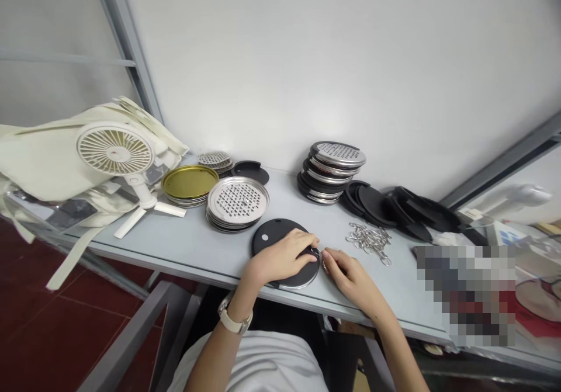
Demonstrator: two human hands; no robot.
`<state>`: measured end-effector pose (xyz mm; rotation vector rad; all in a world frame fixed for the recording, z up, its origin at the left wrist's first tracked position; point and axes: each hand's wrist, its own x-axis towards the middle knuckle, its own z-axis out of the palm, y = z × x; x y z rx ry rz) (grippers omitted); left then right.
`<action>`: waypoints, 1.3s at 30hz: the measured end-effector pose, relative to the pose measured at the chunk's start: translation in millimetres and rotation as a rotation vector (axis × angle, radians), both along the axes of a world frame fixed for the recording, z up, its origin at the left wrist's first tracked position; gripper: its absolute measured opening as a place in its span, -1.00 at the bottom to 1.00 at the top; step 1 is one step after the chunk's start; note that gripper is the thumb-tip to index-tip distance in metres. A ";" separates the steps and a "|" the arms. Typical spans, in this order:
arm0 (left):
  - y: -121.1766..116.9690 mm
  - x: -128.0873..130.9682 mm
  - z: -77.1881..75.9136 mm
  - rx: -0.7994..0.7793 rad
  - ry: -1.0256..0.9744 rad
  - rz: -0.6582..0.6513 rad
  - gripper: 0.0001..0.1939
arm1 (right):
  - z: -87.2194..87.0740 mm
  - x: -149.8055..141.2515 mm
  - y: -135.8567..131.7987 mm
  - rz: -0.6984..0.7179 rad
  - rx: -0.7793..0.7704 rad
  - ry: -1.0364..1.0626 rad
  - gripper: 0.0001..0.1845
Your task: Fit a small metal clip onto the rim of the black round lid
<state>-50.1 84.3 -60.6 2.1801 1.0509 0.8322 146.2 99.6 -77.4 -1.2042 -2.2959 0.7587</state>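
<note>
A round black disc [272, 234] with a silver rim lies flat near the table's front edge. Across its top rests my left hand [284, 256], its fingers bent and closed at the disc's right edge beside a small metal ring [315, 252]. My right hand [346, 272] is just right of the disc, thumb and forefinger pinched on a small metal clasp [323, 259], mostly hidden by the fingers. Beyond that hand is a loose pile of metal clasps with rings [369, 240].
Round metal graters [239, 200] are stacked behind the disc, beside gold-coloured round plates [190, 183]. A taller stack of graters and black discs [332, 170] stands near the wall. Black covers [377, 205] lie at right. A white fan [116, 151] and cream bag [48, 152] occupy the left end.
</note>
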 end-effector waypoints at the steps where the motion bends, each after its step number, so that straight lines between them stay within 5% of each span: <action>1: 0.1 -0.1 0.2 0.001 0.002 -0.001 -0.74 | 0.0 0.0 0.0 0.000 0.001 -0.003 -0.60; 39: -0.4 -0.7 1.9 0.035 0.048 -0.041 -0.78 | -0.7 4.9 1.1 0.110 0.057 -0.064 -0.60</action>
